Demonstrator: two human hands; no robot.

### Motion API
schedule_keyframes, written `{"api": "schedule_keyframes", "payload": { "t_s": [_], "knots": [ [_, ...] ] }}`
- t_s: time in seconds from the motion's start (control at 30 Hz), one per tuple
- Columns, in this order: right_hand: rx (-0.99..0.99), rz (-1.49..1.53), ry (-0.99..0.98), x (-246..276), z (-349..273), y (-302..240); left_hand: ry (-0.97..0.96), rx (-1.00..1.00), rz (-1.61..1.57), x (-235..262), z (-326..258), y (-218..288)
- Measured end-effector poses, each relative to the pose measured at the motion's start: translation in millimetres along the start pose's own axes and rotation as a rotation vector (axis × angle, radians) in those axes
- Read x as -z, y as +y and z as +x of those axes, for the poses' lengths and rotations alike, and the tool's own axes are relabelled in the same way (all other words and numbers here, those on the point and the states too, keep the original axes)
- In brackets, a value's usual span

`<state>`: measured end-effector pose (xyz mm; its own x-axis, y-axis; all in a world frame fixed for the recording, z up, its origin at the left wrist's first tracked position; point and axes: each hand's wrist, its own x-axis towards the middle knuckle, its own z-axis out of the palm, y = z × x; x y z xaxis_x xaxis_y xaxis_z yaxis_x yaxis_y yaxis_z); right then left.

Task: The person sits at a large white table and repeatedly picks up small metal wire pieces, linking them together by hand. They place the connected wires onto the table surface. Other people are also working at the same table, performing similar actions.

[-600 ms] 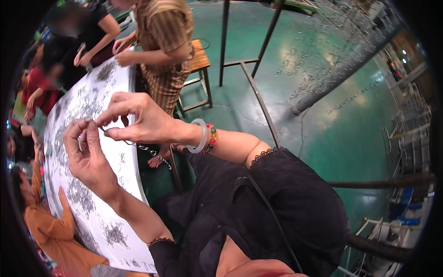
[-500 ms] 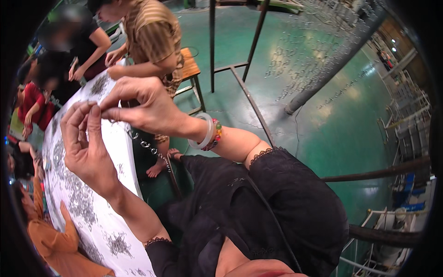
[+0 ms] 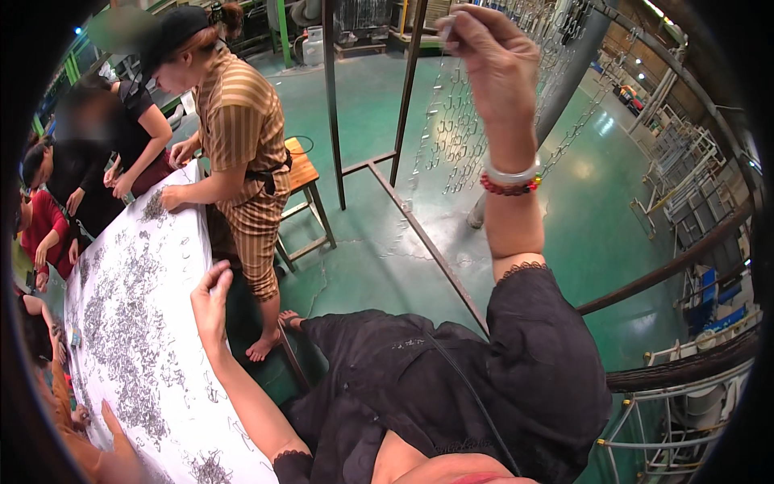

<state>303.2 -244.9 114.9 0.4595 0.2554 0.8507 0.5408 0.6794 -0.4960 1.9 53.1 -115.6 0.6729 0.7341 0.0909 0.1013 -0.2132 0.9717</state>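
Right hand (image 3: 493,63) pinches closed before hanging metal hooks (image 3: 462,121); whether the left hand's (image 3: 211,310) curled fingers (image 3: 211,278) grip, I can't tell.

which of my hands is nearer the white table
Left. In the head view, your left hand is at the right-hand edge of the white table, though contact can't be told; your right hand is raised high, well to the table's right.

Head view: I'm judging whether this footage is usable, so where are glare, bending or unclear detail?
Head view: bright glare on the green floor; head view: dark bars at right curve near the rim; head view: the small pale item in the right hand is too indistinct to name.
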Motion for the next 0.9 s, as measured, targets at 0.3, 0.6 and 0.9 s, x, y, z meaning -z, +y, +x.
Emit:
{"api": "schedule_keyframes", "payload": {
  "t_s": [0.3,0.6,0.9],
  "knots": [
    [0.087,-0.368,0.230,122.9,43.1,-67.8,-0.097,0.506,-0.086,76.0,-16.3,-186.6],
    [0.173,-0.541,0.541,207.3,100.0,-126.7,-0.074,0.468,-0.209,90.7,-26.1,-191.2],
    [0.137,-0.682,0.740,268.0,162.9,-155.4,-0.081,0.490,-0.176,88.8,-28.8,-184.6]
  ]
}}
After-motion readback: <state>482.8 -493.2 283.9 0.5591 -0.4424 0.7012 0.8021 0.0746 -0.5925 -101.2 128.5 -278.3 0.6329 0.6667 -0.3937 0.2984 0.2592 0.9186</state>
